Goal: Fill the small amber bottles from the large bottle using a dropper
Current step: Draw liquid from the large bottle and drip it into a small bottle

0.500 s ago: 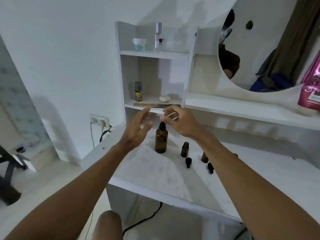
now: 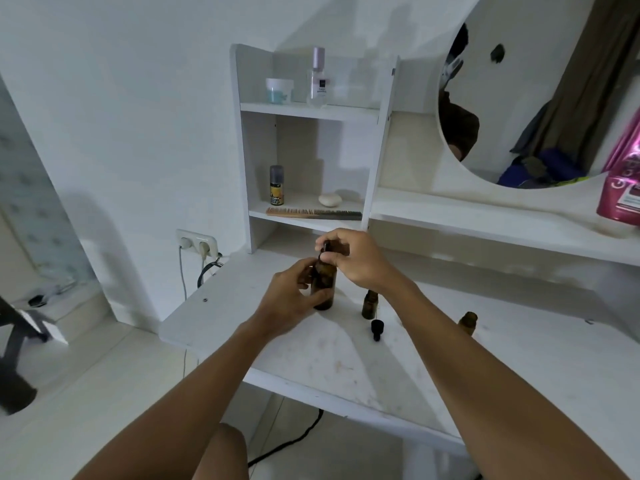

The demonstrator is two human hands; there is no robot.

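On the white desk [image 2: 346, 368], both hands now closed on the large amber bottle [image 2: 324, 287]: left hand [image 2: 294, 299] gripping its body, right hand [image 2: 356, 259] pinching the black dropper cap [image 2: 325, 249], no longer hovering apart. Probably opening begins (small amber bottles [image 2: 369, 304] waiting uncapped beside).

The large bottle [image 2: 325, 285] looked like dark amber glass, smooth and slightly glossy, with a black matt cap that seemed plastic or rubber. The small amber bottle [image 2: 369, 304] at 3 o'clock from it had the same glassy brown surface. A loose black dropper cap [image 2: 376, 328] looked matt. The table [image 2: 346, 362] was white with a faint marbled, matt finish, a little stained. On the shelf [image 2: 304, 218], the comb [image 2: 313, 213] looked like wood. The pink pack [image 2: 621, 188] at 2 o'clock was glossy plastic.
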